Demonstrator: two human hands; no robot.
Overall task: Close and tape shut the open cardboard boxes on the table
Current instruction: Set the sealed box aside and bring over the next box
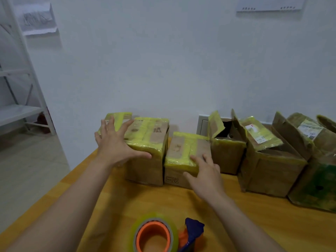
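— Tape roll (154, 233) with its orange core sits closest, at the near edge of the table (254, 224); just right of it lies a blue and orange tool (192, 231), cut by the frame edge and hard to make out.
— And the hands?
— The left hand (116, 144) has its fingers spread wide, palm against the upper left corner of the tall taped box (147, 160), thumb along its front top edge; the right hand (205, 171) lies with fingers straight and apart on the near top edge of the low taped box (181, 151), thumb down its front face; neither grips anything.
— Where are the open ones?
— Further right in the same row along the wall; the first open box (225, 155) stands just beside the low one, flaps up, dark inside; the second open box (272, 170) next to it has a labelled flap tilted half down; the green-printed box (316, 179) is cut by the right edge, flaps up.
— Anything else around?
— Another taped box, the rear box (118, 119), stands behind the left hand, partly hidden by its fingers; a wall plate (202, 124) shows behind the row; white shelving (21, 106) stands off to the left.
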